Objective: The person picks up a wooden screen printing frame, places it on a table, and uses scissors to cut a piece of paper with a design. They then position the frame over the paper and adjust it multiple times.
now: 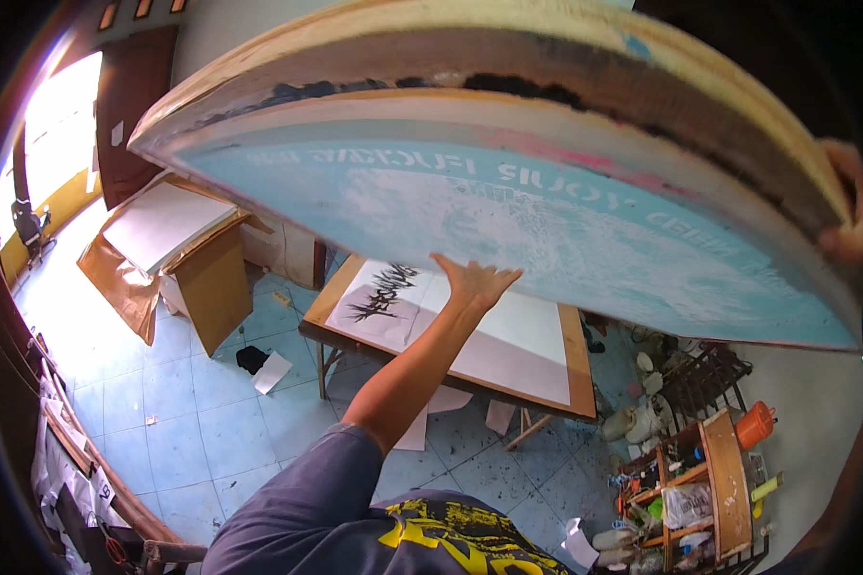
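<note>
A large wooden-framed printing screen (547, 230) with pale blue mesh and mirrored white lettering is tilted up in front of me and fills the upper picture. My left hand (477, 281) is pressed flat against the mesh's lower part with its fingers spread, the arm reaching up from a grey sleeve. My right hand (849, 206) grips the frame's far right edge and is partly blurred at the picture's rim. Below the screen stands a wooden table (577, 369) bearing a white sheet with a black brush-stroke print (384, 292).
A second table wrapped in brown paper (211, 278) holds a white board at the left. A wooden shelf (727, 474) with bottles and an orange container (754, 425) stands at the lower right. Paper scraps (271, 372) lie on the blue tiled floor. A bright doorway (62, 125) is far left.
</note>
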The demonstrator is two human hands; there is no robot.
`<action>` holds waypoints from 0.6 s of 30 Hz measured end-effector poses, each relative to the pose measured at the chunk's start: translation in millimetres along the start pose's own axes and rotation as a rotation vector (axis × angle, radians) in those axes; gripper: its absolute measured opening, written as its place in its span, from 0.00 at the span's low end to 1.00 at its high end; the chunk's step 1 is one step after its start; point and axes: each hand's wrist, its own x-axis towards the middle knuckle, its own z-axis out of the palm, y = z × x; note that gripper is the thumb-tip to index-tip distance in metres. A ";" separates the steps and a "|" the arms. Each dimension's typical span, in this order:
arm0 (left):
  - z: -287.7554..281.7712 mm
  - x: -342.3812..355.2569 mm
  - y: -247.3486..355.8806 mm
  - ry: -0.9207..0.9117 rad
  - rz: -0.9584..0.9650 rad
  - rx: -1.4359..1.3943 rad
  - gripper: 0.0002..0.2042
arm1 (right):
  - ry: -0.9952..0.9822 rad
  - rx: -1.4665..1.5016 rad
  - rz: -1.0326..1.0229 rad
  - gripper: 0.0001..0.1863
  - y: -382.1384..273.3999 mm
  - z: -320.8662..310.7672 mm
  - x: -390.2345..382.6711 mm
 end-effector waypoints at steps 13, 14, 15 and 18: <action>-164.8 55.8 34.1 0.259 0.115 0.089 0.59 | 0.113 0.104 -0.144 0.37 81.4 361.7 -77.5; -192.5 53.2 45.1 0.319 0.140 0.104 0.59 | 0.022 0.127 -0.186 0.35 80.4 382.3 -69.5; -218.2 51.6 57.9 0.373 0.169 0.108 0.59 | -0.064 0.157 -0.229 0.33 78.1 405.5 -58.4; -286.2 38.8 96.9 0.536 0.261 0.144 0.59 | -0.165 0.174 -0.359 0.28 78.1 457.3 -25.7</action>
